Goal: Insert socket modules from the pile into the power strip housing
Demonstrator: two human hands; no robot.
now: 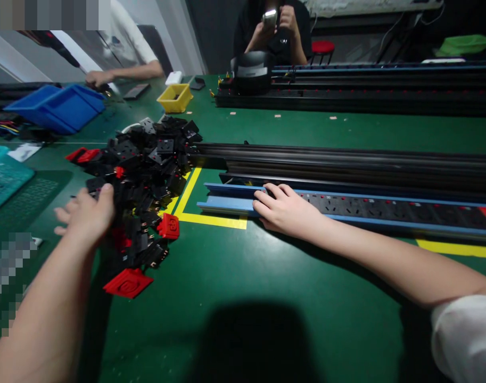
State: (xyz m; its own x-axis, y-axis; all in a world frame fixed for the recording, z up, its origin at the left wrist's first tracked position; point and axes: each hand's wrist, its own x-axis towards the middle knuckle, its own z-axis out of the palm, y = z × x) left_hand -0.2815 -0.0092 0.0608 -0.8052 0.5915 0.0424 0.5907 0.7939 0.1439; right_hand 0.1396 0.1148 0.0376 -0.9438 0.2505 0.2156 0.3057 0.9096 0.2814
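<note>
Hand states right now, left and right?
Left hand: open, at the edge of the module pile; no grip visible.
Right hand: on the blue rail; whether it grips can't be told.

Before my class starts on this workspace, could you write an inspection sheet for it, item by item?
Surface: green tabletop with yellow tape strips.
Job's things: long blue-edged channel holding black rectangular socket modules; heap of loose black and red modules to its left.
Clutter: blue plastic bin, yellow plastic box, turquoise perforated basket.
Hands: left hand spread at the heap; right hand on the channel, grip unclear.
Cables: thin coloured wires, far left.
Surroundings: person in black holding a phone; red round stool.
</note>
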